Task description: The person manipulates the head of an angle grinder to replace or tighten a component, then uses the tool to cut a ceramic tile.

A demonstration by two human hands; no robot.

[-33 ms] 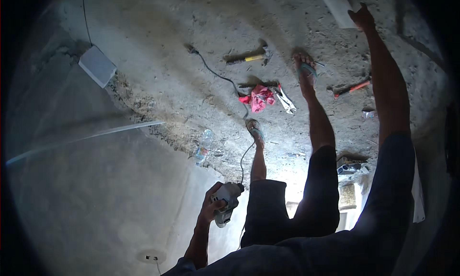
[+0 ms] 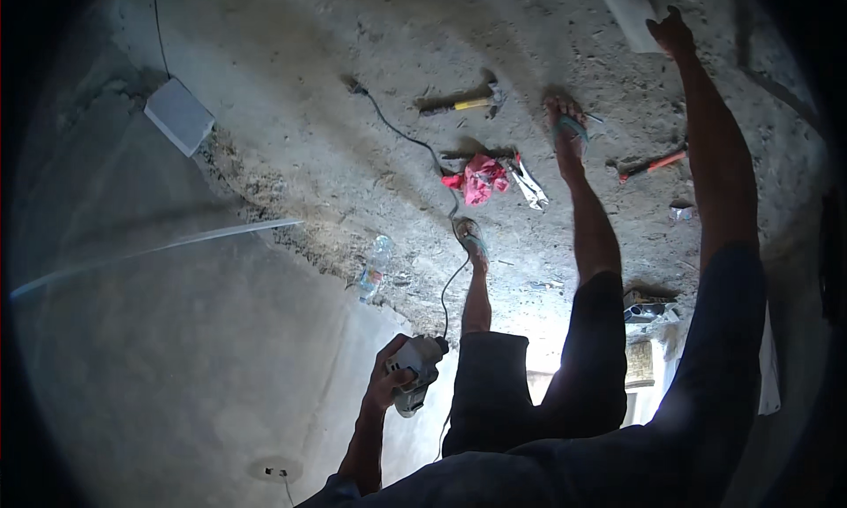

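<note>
My left hand (image 2: 386, 383), low in the view beside the wall, is closed around a grey corded power tool (image 2: 415, 373). Its exact kind is hard to make out. From the tool a black cord (image 2: 447, 298) runs past my left foot to a loose plug (image 2: 356, 87) on the floor. My right arm stretches to the far right. There my right hand (image 2: 673, 37) has thumb and forefinger spread, at the end of a pale flat board (image 2: 637, 18). The thumb overlaps the board's edge; the other fingers are hard to see.
On the rough floor lie a yellow-handled hammer (image 2: 470, 105), a red cloth or bag (image 2: 483, 180), locking pliers (image 2: 531, 188), a red-handled hammer (image 2: 657, 162) and a plastic bottle (image 2: 375, 268). A white block (image 2: 179, 117) and a pale strip (image 2: 198, 236) are by the left wall.
The whole view has shifted slightly, so the floor tools and my right hand appear a little farther right. Both hands keep the same pose.
</note>
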